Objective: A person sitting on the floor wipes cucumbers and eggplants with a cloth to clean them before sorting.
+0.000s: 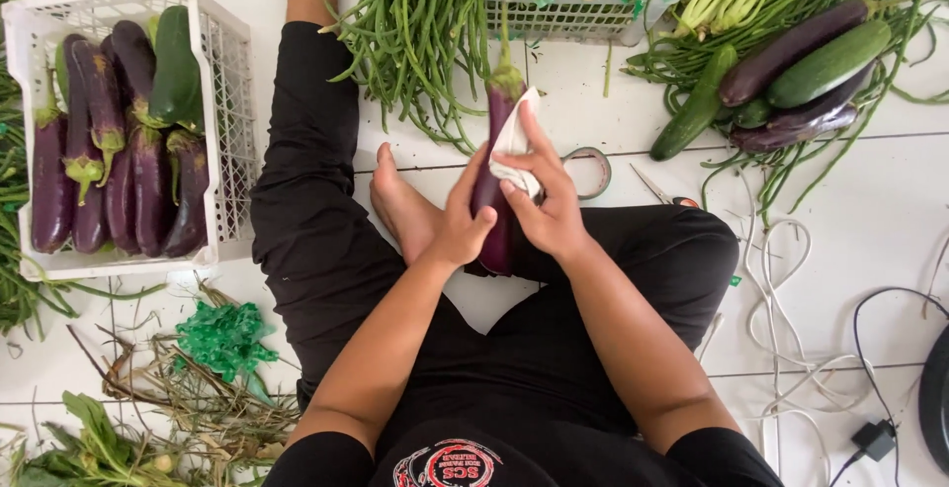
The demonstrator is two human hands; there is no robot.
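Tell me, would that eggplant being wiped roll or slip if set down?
The eggplant looks long, round and glossy, so it would probably roll on the smooth tile and could slip in a loose grip. It stays straight between left hand and right hand, so likely stiff.

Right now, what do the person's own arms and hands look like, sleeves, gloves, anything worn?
Both hands are bare: the left hand and right hand carry no gloves, rings or watch that I can see. The forearms are uncovered too. Short black sleeves end above the elbows, part of a black shirt with a round red and white emblem.
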